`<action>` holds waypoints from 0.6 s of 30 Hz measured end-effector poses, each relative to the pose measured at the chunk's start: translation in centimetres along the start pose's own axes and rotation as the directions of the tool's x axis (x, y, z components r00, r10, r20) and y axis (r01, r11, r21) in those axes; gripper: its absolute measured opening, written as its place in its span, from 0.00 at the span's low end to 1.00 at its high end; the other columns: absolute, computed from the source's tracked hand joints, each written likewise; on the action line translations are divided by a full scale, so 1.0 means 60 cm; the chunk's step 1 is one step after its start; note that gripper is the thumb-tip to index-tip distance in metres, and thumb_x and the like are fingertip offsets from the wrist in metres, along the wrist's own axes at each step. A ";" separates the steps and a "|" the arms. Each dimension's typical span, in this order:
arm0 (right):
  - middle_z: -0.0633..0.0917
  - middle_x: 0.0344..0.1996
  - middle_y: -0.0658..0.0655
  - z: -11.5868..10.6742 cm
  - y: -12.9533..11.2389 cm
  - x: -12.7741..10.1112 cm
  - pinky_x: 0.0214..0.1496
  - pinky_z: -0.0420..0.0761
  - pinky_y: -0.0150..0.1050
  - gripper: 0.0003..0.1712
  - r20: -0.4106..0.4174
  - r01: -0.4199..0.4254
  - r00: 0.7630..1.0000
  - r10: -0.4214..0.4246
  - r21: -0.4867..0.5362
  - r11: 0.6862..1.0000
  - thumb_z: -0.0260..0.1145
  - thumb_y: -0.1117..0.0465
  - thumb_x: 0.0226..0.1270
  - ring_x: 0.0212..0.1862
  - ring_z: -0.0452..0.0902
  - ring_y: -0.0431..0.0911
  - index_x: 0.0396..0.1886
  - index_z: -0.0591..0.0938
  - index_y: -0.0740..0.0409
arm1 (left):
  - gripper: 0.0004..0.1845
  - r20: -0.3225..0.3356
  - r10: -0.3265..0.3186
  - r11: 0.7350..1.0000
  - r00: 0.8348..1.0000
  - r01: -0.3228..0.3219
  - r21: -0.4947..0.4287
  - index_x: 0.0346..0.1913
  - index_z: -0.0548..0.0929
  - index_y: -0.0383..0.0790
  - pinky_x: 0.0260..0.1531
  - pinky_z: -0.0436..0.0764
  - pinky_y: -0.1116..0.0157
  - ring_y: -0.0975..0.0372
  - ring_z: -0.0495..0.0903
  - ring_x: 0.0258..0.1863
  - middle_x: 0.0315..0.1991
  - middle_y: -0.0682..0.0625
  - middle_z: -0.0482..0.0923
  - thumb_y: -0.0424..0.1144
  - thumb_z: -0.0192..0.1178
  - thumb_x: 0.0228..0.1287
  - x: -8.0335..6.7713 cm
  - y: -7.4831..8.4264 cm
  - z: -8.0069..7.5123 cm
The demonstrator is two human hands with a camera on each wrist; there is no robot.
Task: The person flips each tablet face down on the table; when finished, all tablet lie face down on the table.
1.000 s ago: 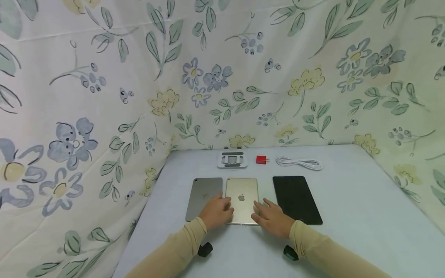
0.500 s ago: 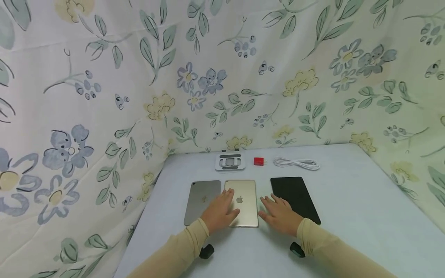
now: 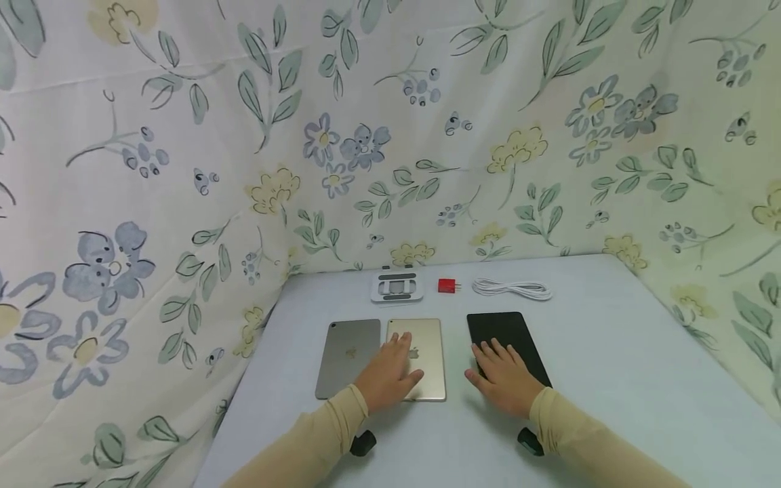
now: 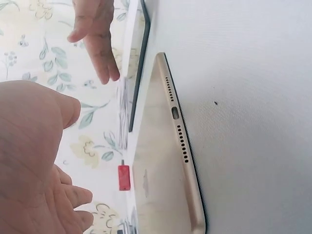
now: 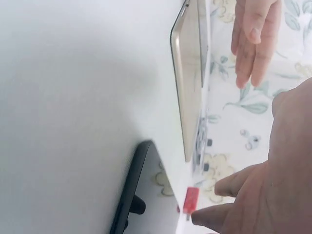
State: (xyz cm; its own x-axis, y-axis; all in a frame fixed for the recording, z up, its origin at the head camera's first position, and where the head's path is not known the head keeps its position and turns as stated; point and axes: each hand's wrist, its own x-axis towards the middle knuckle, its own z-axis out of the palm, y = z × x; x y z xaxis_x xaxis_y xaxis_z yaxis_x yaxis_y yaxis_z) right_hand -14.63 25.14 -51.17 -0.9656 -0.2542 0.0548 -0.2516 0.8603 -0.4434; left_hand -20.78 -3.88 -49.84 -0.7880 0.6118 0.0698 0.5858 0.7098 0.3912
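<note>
On table: left hand (image 3: 388, 377) flat on gold tablet (image 3: 427, 339); right hand (image 3: 503, 375) flat on black tablet (image 3: 518, 335)

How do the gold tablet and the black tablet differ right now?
The gold tablet shows a logo; the black tablet shows none. Gold lies beside the grey tablet; black lies apart, to the right. The left hand is over gold, the right hand over black. Both lie flat.

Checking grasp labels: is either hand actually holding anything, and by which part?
Nothing is held. The left hand lies flat over the gold tablet, the right hand over the black tablet's near end, fingers straight.
</note>
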 end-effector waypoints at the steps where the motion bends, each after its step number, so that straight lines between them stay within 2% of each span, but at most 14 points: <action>1: 0.65 0.78 0.75 0.000 0.004 -0.002 0.79 0.43 0.74 0.42 -0.008 -0.005 1.000 0.004 -0.016 1.000 0.53 0.40 0.86 0.81 0.48 0.74 0.80 0.66 0.71 | 0.43 0.010 0.003 1.000 1.000 -0.003 0.008 0.84 0.54 0.29 0.80 0.54 0.47 0.45 0.52 0.83 0.84 0.38 0.55 0.54 0.56 0.82 0.002 0.002 0.001; 5: 0.65 0.78 0.76 0.001 0.016 -0.009 0.79 0.44 0.73 0.41 -0.019 -0.011 1.000 0.010 -0.057 0.998 0.51 0.42 0.87 0.81 0.50 0.73 0.80 0.67 0.71 | 0.45 0.083 0.022 0.998 0.996 -0.027 0.059 0.84 0.52 0.28 0.80 0.52 0.45 0.44 0.49 0.84 0.85 0.37 0.52 0.58 0.52 0.83 0.008 0.009 0.006; 10: 0.65 0.76 0.79 0.003 0.032 -0.016 0.79 0.45 0.73 0.39 -0.026 0.001 1.000 -0.003 -0.047 0.999 0.51 0.44 0.88 0.80 0.52 0.75 0.78 0.68 0.73 | 0.45 0.170 0.063 0.989 0.983 -0.085 0.124 0.84 0.51 0.28 0.81 0.51 0.45 0.45 0.48 0.84 0.85 0.37 0.50 0.60 0.48 0.85 0.015 0.019 0.016; 14: 0.65 0.75 0.81 0.006 0.052 -0.021 0.78 0.46 0.74 0.41 -0.048 -0.029 0.999 0.026 -0.062 0.998 0.52 0.42 0.87 0.79 0.51 0.76 0.78 0.67 0.74 | 0.45 0.191 0.091 0.980 0.977 -0.122 0.155 0.84 0.54 0.29 0.80 0.52 0.44 0.46 0.49 0.84 0.85 0.38 0.52 0.62 0.46 0.85 0.027 0.037 0.028; 18: 0.64 0.75 0.82 0.014 0.076 -0.024 0.78 0.44 0.74 0.47 -0.073 -0.085 0.994 0.079 -0.093 0.992 0.52 0.36 0.85 0.79 0.50 0.77 0.80 0.64 0.74 | 0.44 0.214 0.114 0.969 0.970 -0.156 0.193 0.84 0.58 0.32 0.80 0.53 0.42 0.47 0.51 0.84 0.84 0.40 0.56 0.64 0.45 0.84 0.042 0.059 0.043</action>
State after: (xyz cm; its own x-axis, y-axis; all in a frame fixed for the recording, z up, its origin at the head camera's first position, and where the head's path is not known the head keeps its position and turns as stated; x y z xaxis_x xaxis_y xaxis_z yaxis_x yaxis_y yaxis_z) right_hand -14.33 29.07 -54.05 -0.9846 -0.1527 0.0850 -0.1733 0.9163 -0.3611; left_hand -20.21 1.03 -50.65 -0.6573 0.7489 -0.0841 0.7270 0.6595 0.1910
